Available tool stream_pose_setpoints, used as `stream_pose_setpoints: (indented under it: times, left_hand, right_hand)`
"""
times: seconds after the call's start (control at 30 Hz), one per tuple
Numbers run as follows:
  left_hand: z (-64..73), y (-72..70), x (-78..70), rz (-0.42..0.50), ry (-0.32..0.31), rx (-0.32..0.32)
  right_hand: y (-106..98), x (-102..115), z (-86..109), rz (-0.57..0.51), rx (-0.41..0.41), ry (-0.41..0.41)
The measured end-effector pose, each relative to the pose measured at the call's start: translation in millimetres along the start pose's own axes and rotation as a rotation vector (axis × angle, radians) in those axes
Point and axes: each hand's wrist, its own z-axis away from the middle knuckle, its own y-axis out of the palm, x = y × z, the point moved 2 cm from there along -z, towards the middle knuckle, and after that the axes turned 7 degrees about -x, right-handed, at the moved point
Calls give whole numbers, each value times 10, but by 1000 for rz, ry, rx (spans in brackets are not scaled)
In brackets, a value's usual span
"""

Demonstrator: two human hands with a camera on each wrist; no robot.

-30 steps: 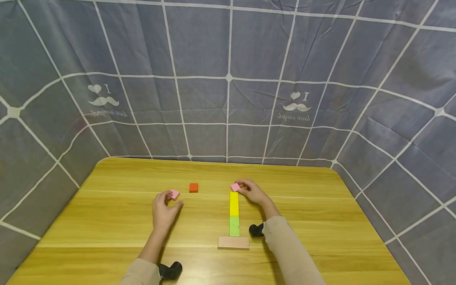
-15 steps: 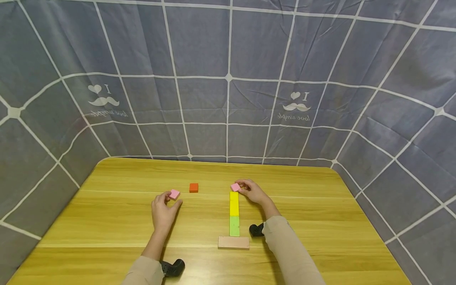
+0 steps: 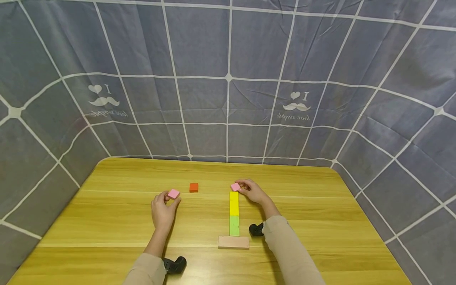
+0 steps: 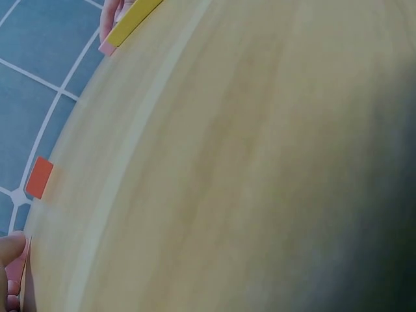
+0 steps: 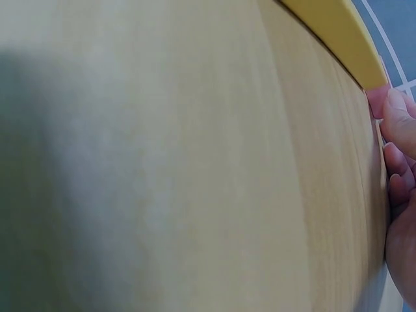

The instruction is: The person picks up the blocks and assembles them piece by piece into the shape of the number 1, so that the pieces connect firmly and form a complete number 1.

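Wood-grained, the surface (image 3: 199, 253) is carrying a beige rectangular block (image 3: 233, 242) nearest; beyond it, a light-green rectangular block (image 3: 234, 226) and a yellow rectangular block (image 3: 234, 204) are forming a line. The left hand (image 3: 162, 210) is pinching a pink square block (image 3: 173, 193); the right hand (image 3: 251, 191) is pinching a second pink square block (image 3: 234, 187) at the yellow one's far end. Between these, a red-orange square block (image 3: 194, 187) is resting. Behind, a grey, white-lined curtain (image 3: 203, 103) is hanging.
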Motion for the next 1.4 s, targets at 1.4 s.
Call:
stream_pose_setpoints:
  times: [1.4]
  left_hand:
    - [53,250,-280,200,111,142]
  right_hand:
    - [-13,51,19,11,-8,-31]
